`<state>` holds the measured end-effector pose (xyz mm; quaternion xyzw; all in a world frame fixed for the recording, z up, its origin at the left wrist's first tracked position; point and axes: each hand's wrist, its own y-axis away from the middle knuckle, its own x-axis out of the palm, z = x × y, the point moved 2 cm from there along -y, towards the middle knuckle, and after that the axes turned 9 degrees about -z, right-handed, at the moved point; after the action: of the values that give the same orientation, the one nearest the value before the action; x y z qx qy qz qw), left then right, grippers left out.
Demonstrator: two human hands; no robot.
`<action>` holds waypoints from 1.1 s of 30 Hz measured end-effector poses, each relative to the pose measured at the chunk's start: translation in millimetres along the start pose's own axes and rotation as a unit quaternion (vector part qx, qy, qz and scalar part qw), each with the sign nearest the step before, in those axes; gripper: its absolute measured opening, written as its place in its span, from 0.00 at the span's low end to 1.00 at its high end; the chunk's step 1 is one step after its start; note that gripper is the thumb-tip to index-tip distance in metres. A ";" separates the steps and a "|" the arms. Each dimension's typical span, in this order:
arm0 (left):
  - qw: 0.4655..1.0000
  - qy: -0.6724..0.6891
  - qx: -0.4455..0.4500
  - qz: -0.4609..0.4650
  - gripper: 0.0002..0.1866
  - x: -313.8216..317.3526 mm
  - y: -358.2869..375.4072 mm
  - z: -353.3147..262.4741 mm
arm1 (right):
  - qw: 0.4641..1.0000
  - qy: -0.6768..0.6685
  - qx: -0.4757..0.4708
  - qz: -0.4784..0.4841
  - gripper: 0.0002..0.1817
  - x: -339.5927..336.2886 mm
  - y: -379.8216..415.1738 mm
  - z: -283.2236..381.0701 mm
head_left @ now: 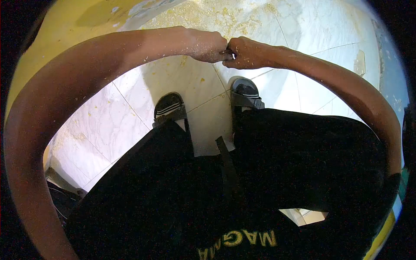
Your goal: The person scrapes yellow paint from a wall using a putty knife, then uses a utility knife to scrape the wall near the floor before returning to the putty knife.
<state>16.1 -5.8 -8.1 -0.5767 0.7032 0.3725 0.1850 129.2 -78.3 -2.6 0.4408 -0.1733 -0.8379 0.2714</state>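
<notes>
Near the top middle of the head view, my left hand (210, 46) and my right hand (247, 53) meet knuckle to knuckle, both with curled fingers. A small dark item with a pale, shiny spot (233, 56) shows between them, too small to name. Most of it is hidden by the fingers. Pale crumbs stick to both forearms. The hands are above the tiled floor (208, 86), beyond my two sandals.
Two dark striped sandals (170, 103) stand on the floor. Yellowish shavings (216, 19) lie scattered at the top. A yellow surface (56, 43) rises at the left, a bluish one (394, 65) at the right. Dark clothing with yellow letters (242, 238) fills the bottom.
</notes>
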 end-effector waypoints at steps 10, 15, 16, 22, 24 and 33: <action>1.000 0.004 0.000 -0.002 0.22 0.9 -0.4 1.0 | 1.000 -0.001 0.010 0.004 0.17 -2.8 2.3 3.6; 1.000 0.009 0.008 -0.010 0.23 1.3 0.3 1.9 | 1.000 0.005 0.003 0.003 0.17 -3.2 2.1 4.1; 1.000 0.006 0.010 -0.012 0.23 1.7 0.1 2.1 | 1.000 0.003 0.000 -0.001 0.17 -3.0 2.3 3.8; 1.000 0.001 0.005 -0.009 0.22 1.7 -1.3 2.4 | 1.000 0.003 0.007 0.000 0.17 -0.5 -0.1 0.7; 1.000 -0.002 -0.005 0.004 0.23 0.8 -0.4 0.6 | 1.000 0.005 0.006 -0.002 0.18 0.4 0.3 -0.4; 1.000 -0.009 0.023 -0.015 0.23 3.5 -1.2 3.9 | 1.000 0.009 -0.005 -0.002 0.17 -0.8 0.8 0.8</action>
<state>15.6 -5.3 -13.4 -0.5794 0.7010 0.3589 0.2101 129.1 -78.4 -1.2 0.4471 -0.1654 -0.8354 0.2736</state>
